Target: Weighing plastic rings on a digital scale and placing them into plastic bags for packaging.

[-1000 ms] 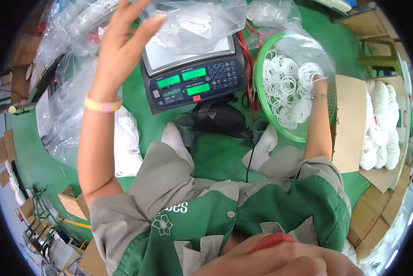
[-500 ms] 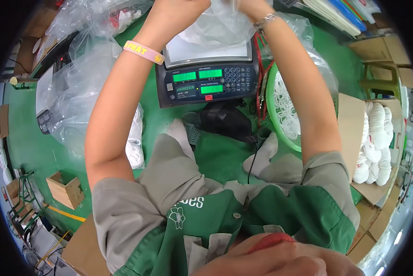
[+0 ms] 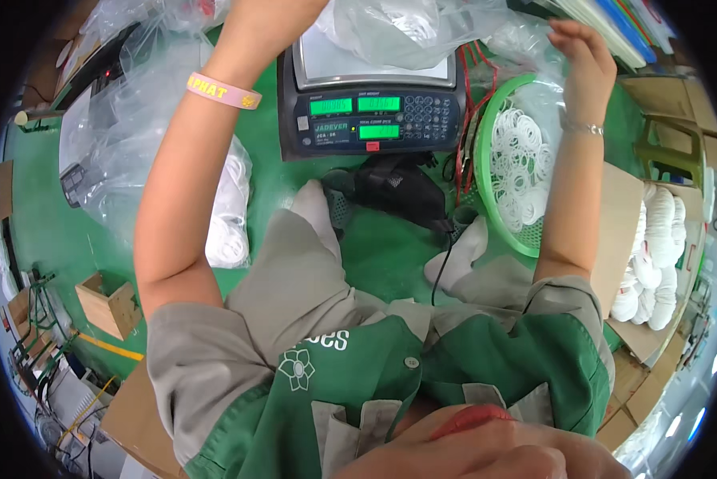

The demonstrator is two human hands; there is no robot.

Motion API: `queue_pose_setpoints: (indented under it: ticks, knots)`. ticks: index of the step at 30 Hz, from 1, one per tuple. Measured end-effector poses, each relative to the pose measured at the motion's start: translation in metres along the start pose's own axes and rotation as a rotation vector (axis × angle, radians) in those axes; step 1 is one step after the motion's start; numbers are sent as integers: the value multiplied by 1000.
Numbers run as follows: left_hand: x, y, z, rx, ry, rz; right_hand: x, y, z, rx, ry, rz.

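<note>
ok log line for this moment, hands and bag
left hand: out of frame, top | right hand: open, at clear plastic bag | bag: on counting scale | green basket: white rings

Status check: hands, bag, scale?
Left hand cut off at the frame top. Right hand open beside clear plastic bag on scale. Green basket of white rings alongside.

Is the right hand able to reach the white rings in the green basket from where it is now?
Probably yes. The right hand is raised just above the green basket, whose open side faces it. The white rings lie uncovered inside; only thin clear plastic film hangs near the fingers, which should not block the way.
</note>
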State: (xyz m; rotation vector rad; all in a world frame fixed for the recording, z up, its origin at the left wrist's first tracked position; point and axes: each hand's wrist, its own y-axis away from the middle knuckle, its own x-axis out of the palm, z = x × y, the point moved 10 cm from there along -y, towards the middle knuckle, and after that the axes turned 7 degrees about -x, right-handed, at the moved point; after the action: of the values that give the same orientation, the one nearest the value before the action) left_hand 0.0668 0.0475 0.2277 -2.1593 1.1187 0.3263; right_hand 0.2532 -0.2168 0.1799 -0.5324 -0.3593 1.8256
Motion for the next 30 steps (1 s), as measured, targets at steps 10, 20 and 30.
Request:
queue_pose_setpoints:
  ticks: [10, 20, 30]
  knots:
    - [-43, 14, 21, 93, 255, -246, -164, 172, -257, 377, 1011, 331]
    - [-31, 10, 31, 55, 161, -233, -153, 192, -343, 498, 1062, 472]
    - [-19, 13, 52, -122, 218, -198, -115, 165, -343, 621, 1176, 511]
